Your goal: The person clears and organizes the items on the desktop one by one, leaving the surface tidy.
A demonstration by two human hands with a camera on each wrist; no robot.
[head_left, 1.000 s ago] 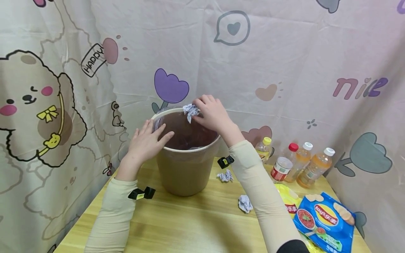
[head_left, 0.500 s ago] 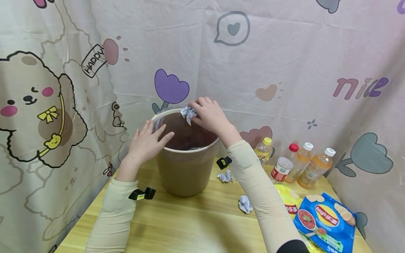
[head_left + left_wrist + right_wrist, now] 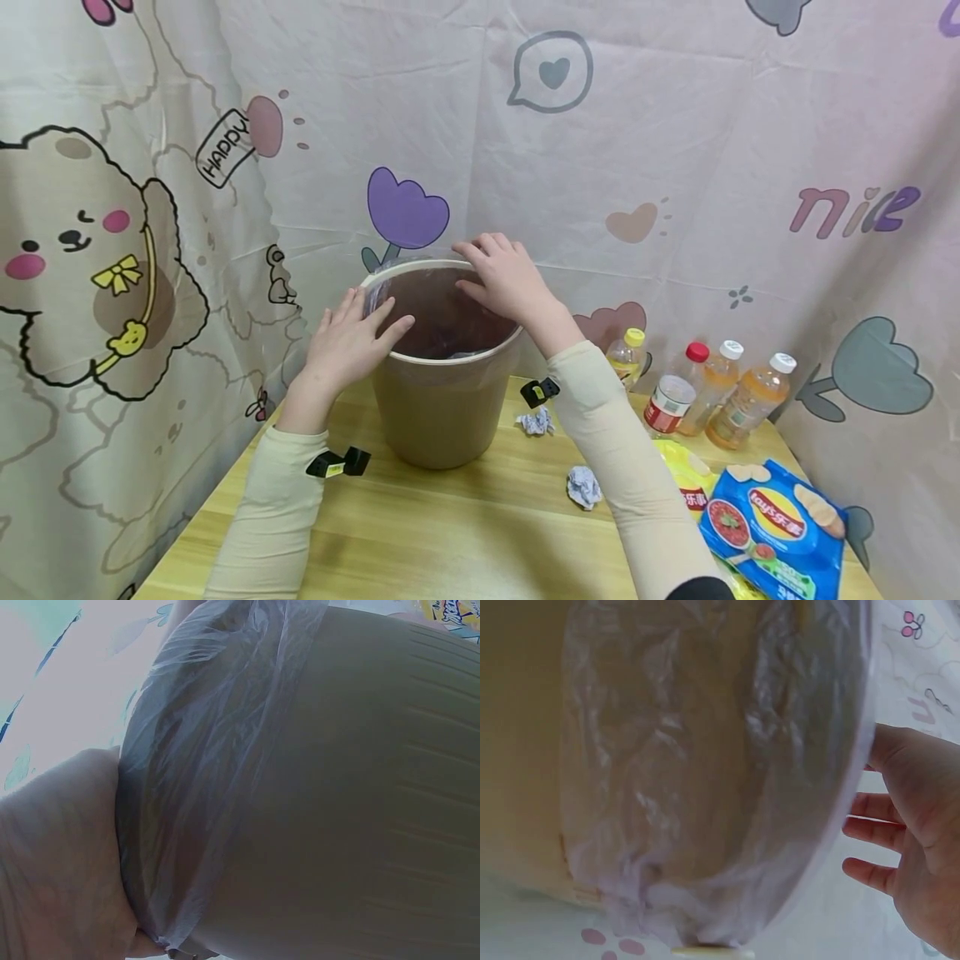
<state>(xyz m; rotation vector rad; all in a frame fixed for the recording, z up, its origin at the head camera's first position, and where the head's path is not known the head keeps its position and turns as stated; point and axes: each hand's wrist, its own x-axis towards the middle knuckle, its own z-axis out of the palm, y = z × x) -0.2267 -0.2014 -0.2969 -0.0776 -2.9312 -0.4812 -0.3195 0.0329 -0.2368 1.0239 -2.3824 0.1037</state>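
A brown trash can [image 3: 442,417] with a pale rim and a clear plastic liner [image 3: 217,742] stands on the wooden table. My left hand [image 3: 347,340] rests at the rim's left side, fingers spread over the opening. Above the right side of the rim, my right hand [image 3: 504,279] has its fingers apart and holds nothing. The right wrist view shows that hand's fingers [image 3: 874,834] extended past the lined rim. Two crumpled paper balls lie on the table: one paper ball [image 3: 536,422] beside the can, another paper ball [image 3: 583,487] nearer the front. The can's bottom is hidden.
At the back right stand several plastic bottles, among them a yellow-capped bottle [image 3: 626,354] and an orange-tinted bottle [image 3: 750,404]. In front of them lie a blue chip bag [image 3: 776,533] and a yellow chip bag [image 3: 684,467]. A patterned curtain [image 3: 675,125] hangs behind the table [image 3: 420,542].
My right hand has let go of the crumpled paper ball it held over the trash can, and its fingers have spread. That ball is out of sight. The left hand stays at the rim.
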